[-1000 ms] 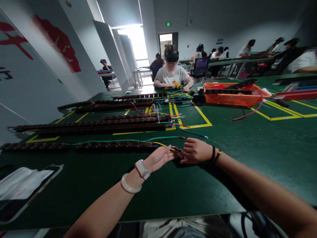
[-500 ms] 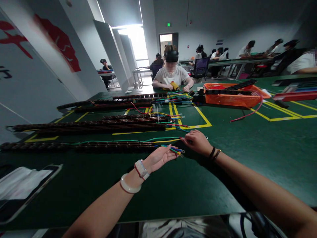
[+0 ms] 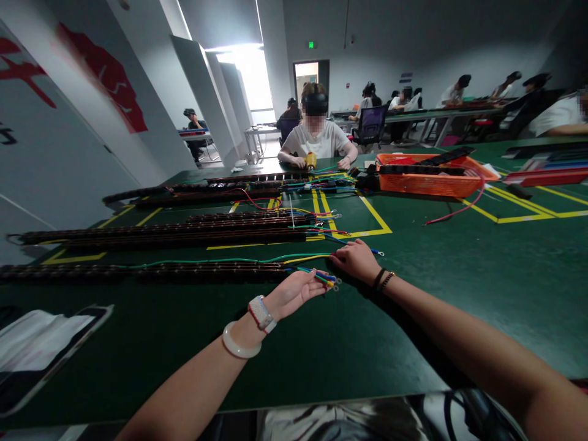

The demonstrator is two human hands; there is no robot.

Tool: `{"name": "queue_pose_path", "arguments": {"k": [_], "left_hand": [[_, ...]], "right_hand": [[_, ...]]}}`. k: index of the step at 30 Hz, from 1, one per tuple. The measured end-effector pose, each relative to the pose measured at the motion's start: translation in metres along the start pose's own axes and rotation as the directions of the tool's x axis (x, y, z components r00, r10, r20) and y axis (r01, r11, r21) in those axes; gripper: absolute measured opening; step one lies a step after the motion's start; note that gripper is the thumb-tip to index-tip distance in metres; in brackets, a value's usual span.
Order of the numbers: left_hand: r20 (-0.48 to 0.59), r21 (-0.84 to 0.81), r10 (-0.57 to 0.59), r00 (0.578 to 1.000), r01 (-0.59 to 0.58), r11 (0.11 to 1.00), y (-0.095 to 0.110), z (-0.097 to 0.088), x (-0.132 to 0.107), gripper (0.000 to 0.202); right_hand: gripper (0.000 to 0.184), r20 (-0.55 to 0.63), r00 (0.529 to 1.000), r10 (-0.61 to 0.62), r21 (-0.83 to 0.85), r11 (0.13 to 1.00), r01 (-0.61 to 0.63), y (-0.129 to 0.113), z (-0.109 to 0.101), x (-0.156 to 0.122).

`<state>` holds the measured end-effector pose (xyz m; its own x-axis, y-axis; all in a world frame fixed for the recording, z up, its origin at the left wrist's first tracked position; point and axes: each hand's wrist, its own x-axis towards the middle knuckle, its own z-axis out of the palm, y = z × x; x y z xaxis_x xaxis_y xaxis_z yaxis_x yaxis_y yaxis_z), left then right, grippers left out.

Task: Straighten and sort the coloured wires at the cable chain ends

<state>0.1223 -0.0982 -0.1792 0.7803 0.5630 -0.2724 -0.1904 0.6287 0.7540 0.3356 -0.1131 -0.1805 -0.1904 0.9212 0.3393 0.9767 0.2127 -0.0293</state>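
Observation:
My left hand (image 3: 296, 291) lies palm up on the green table (image 3: 459, 288), fingers closed on a bundle of coloured wire ends (image 3: 327, 279) with ring terminals. The wires come out of a long dark cable chain (image 3: 138, 271) that runs to the left. A little farther out, my right hand (image 3: 356, 260) rests knuckles up, its fingertips pinched at the end of a green wire (image 3: 229, 260) lying along the chain. A blue wire (image 3: 367, 248) ends just beyond that hand.
Two more rows of dark cable chains (image 3: 160, 229) lie farther back on yellow floor-tape markings. An orange basket (image 3: 432, 174) stands at the back right. A person in a headset (image 3: 316, 131) sits opposite. A phone and white paper (image 3: 41, 346) lie at the left.
My right hand has left the wire bundle and moved away from me to the green wire's end. My left hand stays put, still gripping the bundle.

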Motion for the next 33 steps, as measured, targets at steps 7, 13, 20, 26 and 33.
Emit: {"name": "queue_pose_path", "arguments": {"k": [7,13,20,26,33], "left_hand": [[-0.005,0.001,-0.025,1.000,0.025,1.000,0.001,0.004,-0.001,0.021],[-0.005,-0.001,-0.034,0.999,0.034,0.999,0.003,0.005,-0.002,0.020],[-0.009,-0.011,-0.023,1.000,0.023,1.000,0.003,0.006,-0.002,0.021],[-0.010,-0.049,-0.026,1.000,0.026,0.998,0.002,0.004,0.000,0.017],[0.007,-0.048,-0.023,1.000,0.023,0.999,0.001,0.003,0.002,0.017]], "right_hand": [[0.041,0.033,0.997,-0.065,-0.043,0.997,0.067,0.000,-0.004,-0.007],[0.039,0.047,0.997,-0.061,-0.075,0.995,0.064,-0.003,-0.007,-0.007],[0.042,-0.122,0.973,-0.195,-0.015,0.981,0.194,-0.004,-0.026,-0.015],[0.042,-0.129,0.651,-0.748,-0.137,0.664,0.735,-0.007,-0.037,-0.023],[0.031,-0.073,0.625,-0.777,-0.244,0.622,0.744,-0.013,-0.035,-0.022]]}}
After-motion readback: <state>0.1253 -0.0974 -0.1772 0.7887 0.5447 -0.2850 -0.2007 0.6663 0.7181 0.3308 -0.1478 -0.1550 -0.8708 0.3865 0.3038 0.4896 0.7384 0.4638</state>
